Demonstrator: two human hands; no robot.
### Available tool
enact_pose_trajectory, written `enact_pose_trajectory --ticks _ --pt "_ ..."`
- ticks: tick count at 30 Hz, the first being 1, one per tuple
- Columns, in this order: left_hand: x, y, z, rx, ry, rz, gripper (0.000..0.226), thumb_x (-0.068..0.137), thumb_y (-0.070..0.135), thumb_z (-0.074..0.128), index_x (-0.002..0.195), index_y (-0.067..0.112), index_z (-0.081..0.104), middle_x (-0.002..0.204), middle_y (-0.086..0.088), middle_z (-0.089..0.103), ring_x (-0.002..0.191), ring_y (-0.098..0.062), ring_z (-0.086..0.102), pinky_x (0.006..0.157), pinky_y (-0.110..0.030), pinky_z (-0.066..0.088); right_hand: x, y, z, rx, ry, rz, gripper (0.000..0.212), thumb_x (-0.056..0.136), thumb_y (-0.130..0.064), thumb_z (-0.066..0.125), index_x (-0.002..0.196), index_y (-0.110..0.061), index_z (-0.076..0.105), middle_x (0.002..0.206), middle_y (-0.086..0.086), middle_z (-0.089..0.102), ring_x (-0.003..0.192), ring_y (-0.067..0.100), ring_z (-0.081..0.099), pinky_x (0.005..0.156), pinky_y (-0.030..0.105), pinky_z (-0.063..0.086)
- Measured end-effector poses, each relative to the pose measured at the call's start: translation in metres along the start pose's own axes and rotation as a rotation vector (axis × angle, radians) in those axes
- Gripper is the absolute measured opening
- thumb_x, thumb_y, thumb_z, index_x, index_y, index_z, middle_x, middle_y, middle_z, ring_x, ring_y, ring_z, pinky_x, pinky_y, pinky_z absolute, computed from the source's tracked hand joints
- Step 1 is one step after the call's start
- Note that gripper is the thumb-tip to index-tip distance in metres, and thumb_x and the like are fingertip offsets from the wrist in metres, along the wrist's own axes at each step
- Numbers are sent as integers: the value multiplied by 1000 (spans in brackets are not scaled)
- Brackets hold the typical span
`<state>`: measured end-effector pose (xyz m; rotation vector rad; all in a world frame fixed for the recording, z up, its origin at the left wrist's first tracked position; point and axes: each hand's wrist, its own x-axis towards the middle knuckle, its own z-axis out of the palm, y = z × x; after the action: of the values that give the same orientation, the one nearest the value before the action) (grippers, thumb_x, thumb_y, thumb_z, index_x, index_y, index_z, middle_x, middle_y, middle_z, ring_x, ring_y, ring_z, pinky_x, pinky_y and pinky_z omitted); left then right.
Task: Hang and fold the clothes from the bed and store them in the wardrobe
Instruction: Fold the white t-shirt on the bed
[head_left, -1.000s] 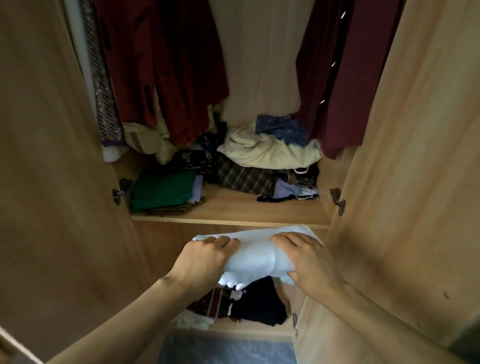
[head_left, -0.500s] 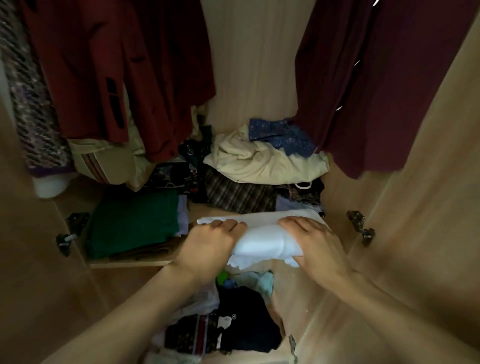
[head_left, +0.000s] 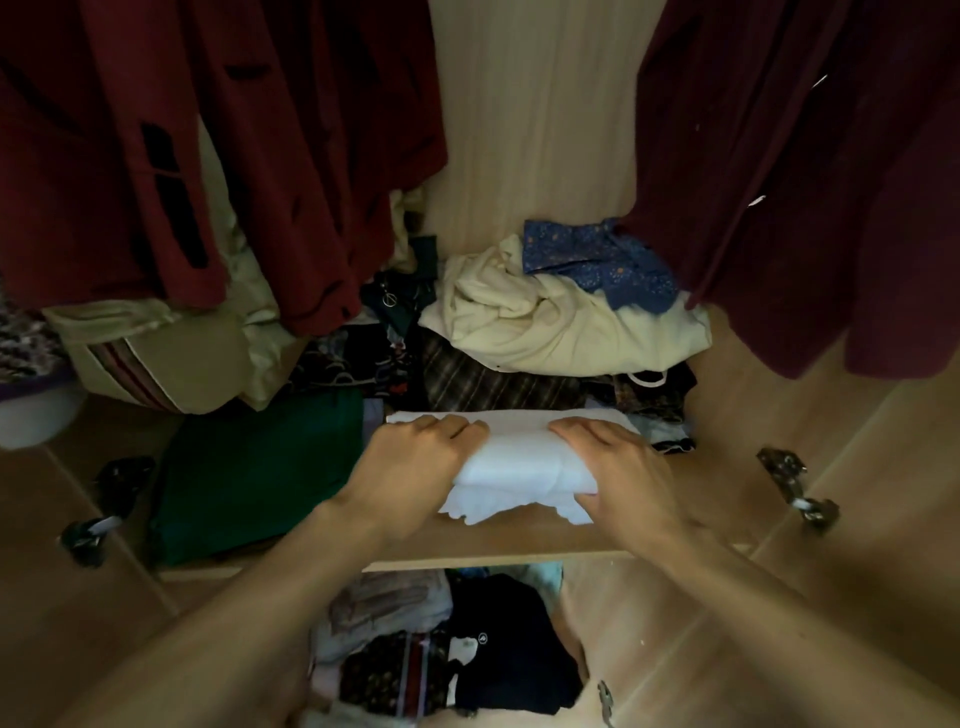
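A folded white garment (head_left: 514, 467) lies over the front part of the wooden wardrobe shelf (head_left: 550, 545). My left hand (head_left: 415, 462) grips its left end, fingers curled over the top. My right hand (head_left: 618, 467) grips its right end, thumb tucked under the lower edge. The garment sits between a folded green garment (head_left: 260, 467) on its left and the wardrobe's right wall. Whether the white garment rests fully on the shelf I cannot tell.
Behind it lie a cream garment (head_left: 561, 322), a blue patterned cloth (head_left: 597, 260) and a plaid piece (head_left: 493, 384). Dark red clothes hang at left (head_left: 208, 156) and right (head_left: 805, 182). A lower shelf holds dark clothes (head_left: 498, 654). Door hinges (head_left: 795, 483) flank the opening.
Both hands have carried the white garment up and forward, from below the shelf edge onto the shelf. The camera has moved closer into the wardrobe.
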<state>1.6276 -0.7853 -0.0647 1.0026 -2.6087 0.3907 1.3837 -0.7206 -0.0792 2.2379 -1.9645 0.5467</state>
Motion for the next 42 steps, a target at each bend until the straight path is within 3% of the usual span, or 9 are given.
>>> enact_pose_trajectory --ticks 8,15,18,20,23,27,32,38,42 --pt "48 -27 20 38 35 37 70 42 1 86 110 10 73 97 -7 74 76 -26 72 44 -32 54 60 36 28 102 -7 -65 68 76 3 70 140 -6 50 141 17 54 127 34 55 107 43 43" --pt "61 -46 73 74 363 115 36 87 3 52 115 9 73 118 -10 72 103 -29 71 79 -39 59 75 54 71 -18 267 -161 78 65 4 81 138 -10 56 144 17 52 123 36 57 102 51 46" --pt "28 -27 117 -8 280 134 40 82 2 51 110 13 77 112 -6 74 99 -26 73 78 -36 60 47 55 115 -70 218 -204 58 73 0 79 128 -10 65 134 17 61 115 36 64 94 53 52" --pt "-2 -14 143 -30 136 137 41 77 7 59 113 18 76 114 -3 74 101 -23 72 81 -34 59 22 53 139 -88 171 -260 46 81 0 61 125 -11 68 131 15 63 116 35 64 93 52 53" --pt "-26 -5 158 -70 11 74 48 79 13 50 120 19 72 125 -2 69 111 -22 68 91 -35 56 3 52 147 -67 60 -234 64 70 -5 73 133 -13 62 141 11 56 129 33 54 109 49 37" --pt "-30 -6 156 -100 9 36 53 78 6 46 123 17 70 128 -3 67 114 -22 66 95 -37 54 1 47 132 -97 -95 -177 89 53 -18 93 136 -14 59 144 9 54 131 29 52 108 40 29" --pt "-32 -8 158 -143 -169 -26 81 55 37 88 130 18 65 135 -4 63 118 -23 63 96 -37 52 7 51 133 -57 -61 -140 83 60 -28 92 135 -11 60 142 14 54 130 31 54 103 43 48" --pt "0 -11 157 -59 42 7 47 74 11 46 111 12 75 112 -7 74 96 -24 72 72 -32 59 26 58 151 2 61 -139 73 61 -5 90 129 -6 64 135 16 60 124 36 58 95 52 53" --pt "20 -27 153 -41 229 -25 42 80 5 46 110 11 76 112 -6 74 96 -23 73 70 -31 58 47 64 151 75 232 -164 69 65 15 70 131 -5 62 135 13 61 124 32 58 99 49 49"
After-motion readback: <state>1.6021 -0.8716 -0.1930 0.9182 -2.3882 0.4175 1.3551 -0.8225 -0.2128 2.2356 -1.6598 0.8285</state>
